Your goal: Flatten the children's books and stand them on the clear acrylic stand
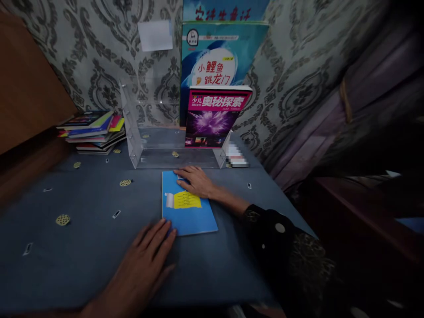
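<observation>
A thin blue book (188, 223) with a yellow patch of print lies flat on the dark blue tablecloth. Across its upper right part rests my right hand (195, 182), fingers stretched out and pointing left. My left hand (149, 249) is spread flat near the book's lower left corner, its fingertips at the edge. Just beyond the book stands a clear plastic rack (132, 141) in tiers. On its right side stand a magenta and black book (213, 121), a teal book (228, 53) behind it, and a blue book (225, 11) at the top.
Several books lie in a loose stack (96, 132) at the back left, near a brown wooden panel (29, 84). A white card (155, 36) shows against the patterned wall. Behind the rack's right foot is a blurred-out white item (236, 155). A curtain (318, 97) hangs at the right.
</observation>
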### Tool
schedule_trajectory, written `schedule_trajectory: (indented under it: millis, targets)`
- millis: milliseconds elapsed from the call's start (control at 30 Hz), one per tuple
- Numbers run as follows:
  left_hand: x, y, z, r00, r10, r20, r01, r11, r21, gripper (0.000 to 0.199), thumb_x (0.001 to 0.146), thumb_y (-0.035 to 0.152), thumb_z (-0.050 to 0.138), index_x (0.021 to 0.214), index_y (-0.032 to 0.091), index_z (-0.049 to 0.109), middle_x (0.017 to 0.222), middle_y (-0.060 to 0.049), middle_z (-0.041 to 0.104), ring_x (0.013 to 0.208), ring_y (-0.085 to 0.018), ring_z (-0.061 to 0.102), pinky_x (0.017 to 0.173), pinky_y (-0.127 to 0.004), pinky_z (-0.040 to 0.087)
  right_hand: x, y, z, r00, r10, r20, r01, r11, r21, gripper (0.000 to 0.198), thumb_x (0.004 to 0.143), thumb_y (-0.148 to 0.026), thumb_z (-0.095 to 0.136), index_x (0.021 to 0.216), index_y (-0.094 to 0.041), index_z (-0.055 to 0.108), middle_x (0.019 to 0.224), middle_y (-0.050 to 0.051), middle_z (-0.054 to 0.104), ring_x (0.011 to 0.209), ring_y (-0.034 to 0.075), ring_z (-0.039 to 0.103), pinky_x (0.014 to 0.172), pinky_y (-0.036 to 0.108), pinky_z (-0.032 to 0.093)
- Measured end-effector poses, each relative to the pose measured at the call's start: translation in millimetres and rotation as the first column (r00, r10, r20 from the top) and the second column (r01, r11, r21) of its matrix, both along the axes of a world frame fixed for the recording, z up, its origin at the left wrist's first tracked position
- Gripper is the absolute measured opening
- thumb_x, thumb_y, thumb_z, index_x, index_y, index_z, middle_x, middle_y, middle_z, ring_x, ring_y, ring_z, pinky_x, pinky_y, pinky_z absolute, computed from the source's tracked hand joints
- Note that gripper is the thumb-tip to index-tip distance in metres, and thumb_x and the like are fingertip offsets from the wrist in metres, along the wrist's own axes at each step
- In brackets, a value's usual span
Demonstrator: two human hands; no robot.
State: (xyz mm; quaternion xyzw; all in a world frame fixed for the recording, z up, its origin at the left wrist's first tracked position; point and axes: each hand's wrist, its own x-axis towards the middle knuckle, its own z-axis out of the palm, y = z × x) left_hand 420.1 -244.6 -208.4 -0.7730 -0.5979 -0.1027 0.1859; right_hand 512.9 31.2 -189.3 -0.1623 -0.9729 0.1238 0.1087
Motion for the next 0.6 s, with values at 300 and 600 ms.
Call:
schedule_trajectory:
  millis: [300,600]
  targets:
    - [-4,-11,-15.5,0.972,-0.211,-0.101,0.212,0.977,-0.006,0.07,0.095,0.063,0.045,0.149,0.019,0.045,0.155,-0.007,0.046,0.149,-0.03,0.031,0.121,-0.055,0.027,44,-45,-7,0.991,0.055,-0.121,-0.067,0.993,-0.093,0.048,0.1,-0.04,0.05,0.143,-0.017,0.054,0.147,0.017,0.053,0.135,0.029,0.048,0.114,0.052,0.034]
    - [9,-32,-25.2,0.897,-0.416,-0.148,0.432,0.897,0.094,0.033,0.096,0.031,0.062,0.128,0.029,0.064,0.15,0.002,0.053,0.149,-0.027,0.033,0.124,-0.055,0.017,120,-91,-5,0.983,0.136,-0.127,-0.17,0.934,-0.315,0.064,0.1,-0.055,0.047,0.152,-0.018,0.041,0.162,0.017,0.031,0.153,0.03,0.021,0.124,0.058,0.017]
